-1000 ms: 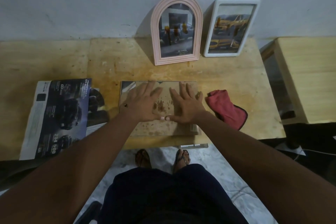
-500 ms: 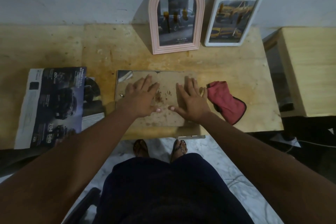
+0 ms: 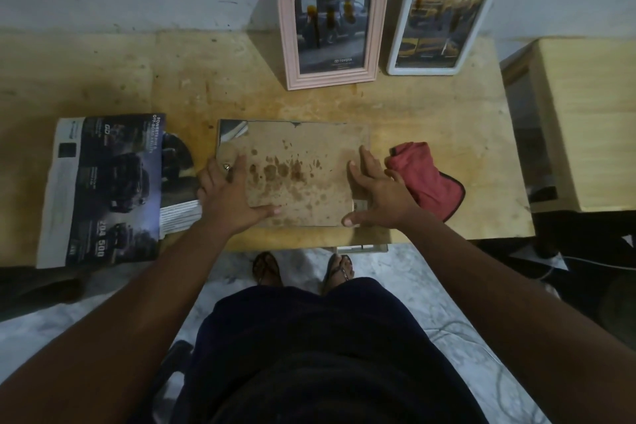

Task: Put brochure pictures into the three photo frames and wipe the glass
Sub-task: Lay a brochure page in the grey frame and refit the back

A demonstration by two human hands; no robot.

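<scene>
A third photo frame [image 3: 296, 172] lies face down on the wooden table [image 3: 172, 86], its stained brown backing board up. My left hand [image 3: 230, 193] grips its left edge, thumb on the backing. My right hand [image 3: 378, 191] holds the right edge near a small metal clip. A pink arched frame [image 3: 332, 15] with a dark car picture leans on the wall. To its right leans a white frame [image 3: 444, 12] holding a yellow car picture. A car brochure [image 3: 106, 189] lies at the left. A red cloth [image 3: 426, 179] is beside my right hand.
A light wooden cabinet [image 3: 585, 120] stands to the right of the table. The table's front edge runs just below the frame, with my knees, sandalled feet and a pale floor under it. Cables lie on the floor at the right.
Both hands slid apart from the middle of the backing board to the frame's left and right edges. The camera tilted down and closer.
</scene>
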